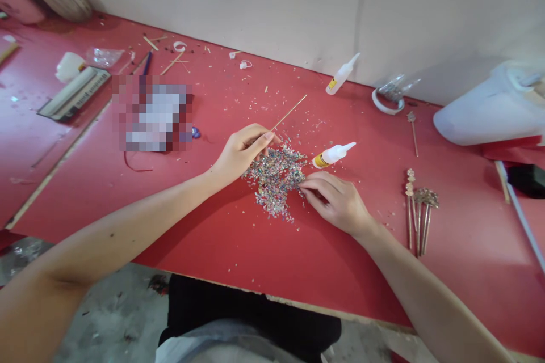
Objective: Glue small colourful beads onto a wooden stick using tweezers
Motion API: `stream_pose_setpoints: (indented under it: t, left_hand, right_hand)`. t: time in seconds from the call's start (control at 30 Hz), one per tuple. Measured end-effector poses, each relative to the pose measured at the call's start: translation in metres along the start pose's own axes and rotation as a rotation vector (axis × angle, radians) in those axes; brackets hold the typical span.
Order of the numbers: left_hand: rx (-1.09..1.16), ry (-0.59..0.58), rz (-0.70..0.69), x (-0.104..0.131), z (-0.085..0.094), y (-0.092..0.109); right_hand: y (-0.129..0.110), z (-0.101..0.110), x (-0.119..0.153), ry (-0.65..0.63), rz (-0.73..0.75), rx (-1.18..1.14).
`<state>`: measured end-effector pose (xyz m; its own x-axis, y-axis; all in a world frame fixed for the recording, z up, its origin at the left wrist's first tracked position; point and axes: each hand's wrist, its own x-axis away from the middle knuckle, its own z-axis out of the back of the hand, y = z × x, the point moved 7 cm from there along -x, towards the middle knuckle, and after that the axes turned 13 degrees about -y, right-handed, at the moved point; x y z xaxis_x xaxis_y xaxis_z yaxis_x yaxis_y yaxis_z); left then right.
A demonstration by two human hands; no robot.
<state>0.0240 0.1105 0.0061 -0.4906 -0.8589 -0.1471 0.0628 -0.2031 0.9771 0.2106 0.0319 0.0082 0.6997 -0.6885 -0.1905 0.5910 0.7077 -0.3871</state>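
A heap of small glittery chips (275,184) lies on the red tabletop (204,238). At its upper left edge my left hand (247,150) is closed around a thin golden stick (290,111), which points up and to the right. My right hand (336,201) is at the heap's right edge, thumb and fingertips pinched together; whatever they hold, if anything, is too small to name. Just above my right hand a small white glue bottle with a yellow label (332,155) lies on its side.
Another glue bottle (343,74) lies near the wall. Decorated sticks (419,218) lie at the right, below a large white container (485,105). A knife box (74,93), a blurred item (157,116) and a tape roll (387,101) are farther off.
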Motion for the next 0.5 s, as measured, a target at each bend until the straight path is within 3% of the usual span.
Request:
stream_pose_setpoints:
  t: [0.5]
  left_hand:
    - [-0.01, -0.003, -0.014, -0.0007, -0.0016, 0.0045]
  right_hand:
    - [-0.0027, 0.0007, -0.0007, 0.003, 0.019, 0.064]
